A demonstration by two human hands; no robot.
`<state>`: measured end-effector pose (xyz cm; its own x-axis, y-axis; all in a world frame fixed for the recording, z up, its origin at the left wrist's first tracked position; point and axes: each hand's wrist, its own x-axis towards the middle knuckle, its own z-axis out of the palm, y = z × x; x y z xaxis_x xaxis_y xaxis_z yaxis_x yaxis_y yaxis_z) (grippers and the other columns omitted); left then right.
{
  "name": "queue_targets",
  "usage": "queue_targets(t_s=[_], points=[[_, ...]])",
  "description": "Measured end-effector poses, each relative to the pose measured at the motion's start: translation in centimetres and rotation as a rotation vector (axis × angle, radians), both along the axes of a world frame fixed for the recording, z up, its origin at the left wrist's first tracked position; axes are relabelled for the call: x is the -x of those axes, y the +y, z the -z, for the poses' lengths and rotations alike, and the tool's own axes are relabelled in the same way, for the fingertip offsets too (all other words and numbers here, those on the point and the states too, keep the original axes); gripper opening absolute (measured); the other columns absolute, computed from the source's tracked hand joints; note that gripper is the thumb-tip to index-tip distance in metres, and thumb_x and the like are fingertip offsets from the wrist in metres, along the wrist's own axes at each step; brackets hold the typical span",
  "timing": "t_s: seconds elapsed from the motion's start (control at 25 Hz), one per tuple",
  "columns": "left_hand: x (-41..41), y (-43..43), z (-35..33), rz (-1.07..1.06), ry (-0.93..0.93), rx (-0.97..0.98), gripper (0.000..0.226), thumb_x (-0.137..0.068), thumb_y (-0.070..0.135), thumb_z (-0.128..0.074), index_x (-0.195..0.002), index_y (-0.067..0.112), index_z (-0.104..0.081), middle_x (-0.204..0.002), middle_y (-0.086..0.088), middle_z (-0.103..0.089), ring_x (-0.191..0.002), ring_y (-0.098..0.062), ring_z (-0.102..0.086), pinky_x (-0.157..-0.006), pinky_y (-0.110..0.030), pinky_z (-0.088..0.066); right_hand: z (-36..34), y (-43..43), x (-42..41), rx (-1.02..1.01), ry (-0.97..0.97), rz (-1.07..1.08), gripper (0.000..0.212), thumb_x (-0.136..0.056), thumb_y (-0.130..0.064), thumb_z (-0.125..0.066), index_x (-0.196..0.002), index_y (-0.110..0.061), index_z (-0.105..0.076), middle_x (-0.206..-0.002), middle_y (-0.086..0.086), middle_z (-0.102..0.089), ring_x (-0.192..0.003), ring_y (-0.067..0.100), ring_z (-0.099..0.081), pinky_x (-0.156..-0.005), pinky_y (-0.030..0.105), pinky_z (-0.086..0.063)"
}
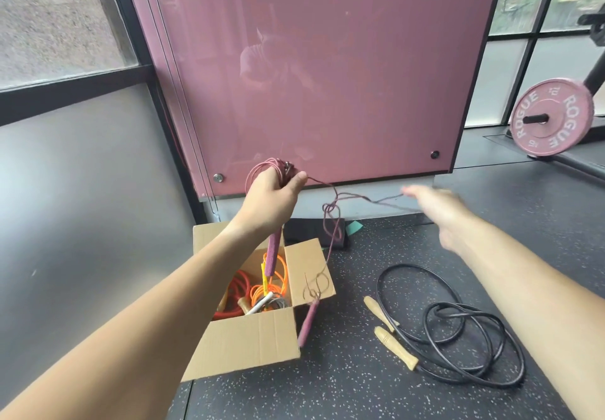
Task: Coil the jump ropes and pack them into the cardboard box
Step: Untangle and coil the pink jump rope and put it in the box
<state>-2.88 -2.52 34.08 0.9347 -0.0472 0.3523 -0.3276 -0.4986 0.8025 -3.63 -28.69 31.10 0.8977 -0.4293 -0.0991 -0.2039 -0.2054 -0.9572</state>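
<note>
Mid-coil, fingers of the left hand clamp loops of the maroon rope above the cardboard box; whether the blurred right hand grips its loose strand is unclear, and another loop likely comes next.

You can reach into the cardboard box from above, between its open flaps. Orange ropes cover its bottom. A slack maroon cord hangs across its right flap. The black rope sprawls over the floor to the right. The pink panel walls off everything ahead.
</note>
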Motion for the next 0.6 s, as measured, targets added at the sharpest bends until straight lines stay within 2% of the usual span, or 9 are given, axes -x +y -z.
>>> queue_targets(t_s=[0.08, 0.12, 0.16, 0.24, 0.32, 0.4, 0.48, 0.6], points=[[0.4, -0.7, -0.4, 0.051, -0.009, -0.027, 0.029, -0.103, 0.030, -0.055, -0.081, 0.013, -0.046, -0.072, -0.008, -0.041, -0.066, -0.019, -0.037, -0.065, -0.035, -0.038, 1.1, 1.2, 0.3, 0.276, 0.163, -0.093, 0.024, -0.086, -0.034, -0.073, -0.086, -0.010, -0.077, -0.099, 0.006, -0.078, -0.095, 0.016, -0.067, -0.100, 0.038, -0.047], [0.5, -0.9, -0.6, 0.065, -0.007, -0.037, 0.028, -0.103, 0.030, -0.056, -0.082, 0.013, -0.047, -0.073, -0.007, -0.042, -0.066, -0.019, -0.038, -0.066, -0.035, -0.038, 1.1, 1.9, 0.5, 0.414, 0.134, -0.088, 0.027, -0.083, -0.034, -0.072, -0.076, -0.008, -0.076, -0.081, 0.007, -0.078, -0.081, 0.014, -0.069, -0.089, 0.034, -0.052], [0.7, -1.0, -0.6, 0.079, 0.000, -0.040, 0.028, -0.103, 0.030, -0.056, -0.083, 0.013, -0.048, -0.072, -0.007, -0.043, -0.066, -0.019, -0.038, -0.065, -0.034, -0.039, 0.9, 2.6, 0.6, 0.478, 0.028, -0.087, 0.030, -0.083, -0.036, -0.071, -0.073, -0.008, -0.074, -0.074, 0.006, -0.076, -0.073, 0.014, -0.067, -0.079, 0.030, -0.053], [0.7, -1.1, -0.8, 0.110, 0.012, -0.005, 0.030, -0.104, 0.028, -0.055, -0.078, 0.014, -0.047, -0.069, -0.006, -0.040, -0.064, -0.018, -0.036, -0.062, -0.033, -0.036, -0.5, 4.5, 1.4, 0.389, -0.229, -0.254, 0.025, -0.089, -0.041, -0.068, -0.082, -0.018, -0.073, -0.080, -0.005, -0.075, -0.080, 0.009, -0.067, -0.075, 0.025, -0.050], [0.8, -1.0, -1.1, 0.127, 0.021, 0.035, 0.031, -0.105, 0.025, -0.053, -0.076, 0.014, -0.049, -0.068, -0.008, -0.039, -0.063, -0.018, -0.036, -0.061, -0.032, -0.035, -1.7, 6.8, 1.9, 0.266, -0.383, -0.492, 0.016, -0.093, -0.042, -0.067, -0.100, -0.029, -0.074, -0.100, -0.016, -0.074, -0.099, 0.000, -0.065, -0.086, 0.014, -0.047], [0.8, -0.8, -1.2, 0.125, 0.029, 0.053, 0.027, -0.105, 0.024, -0.053, -0.080, 0.012, -0.053, -0.072, -0.009, -0.041, -0.065, -0.018, -0.038, -0.064, -0.033, -0.038, -2.0, 7.8, 1.9, 0.377, -0.432, -0.558, 0.015, -0.093, -0.037, -0.069, -0.106, -0.031, -0.073, -0.107, -0.019, -0.072, -0.104, -0.004, -0.061, -0.085, 0.004, -0.040], [1.0, -0.8, -1.0, 0.125, 0.056, 0.063, 0.022, -0.105, 0.023, -0.053, -0.088, 0.010, -0.056, -0.075, -0.009, -0.043, -0.067, -0.018, -0.039, -0.066, -0.033, -0.039, -1.8, 7.6, 1.7, 0.548, -0.404, -0.524, 0.006, -0.093, -0.034, -0.069, -0.097, -0.031, -0.072, -0.100, -0.016, -0.072, -0.097, 0.002, -0.063, -0.083, 0.014, -0.044], [1.0, -1.0, -0.2, 0.116, 0.117, 0.065, 0.021, -0.104, 0.023, -0.056, -0.088, 0.010, -0.055, -0.076, -0.008, -0.046, -0.067, -0.018, -0.042, -0.065, -0.032, -0.040, -1.4, 7.2, 1.7, 0.651, -0.225, -0.606, 0.006, -0.096, -0.033, -0.061, -0.091, -0.032, -0.064, -0.090, -0.011, -0.069, -0.084, 0.010, -0.064, -0.076, 0.028, -0.050]])
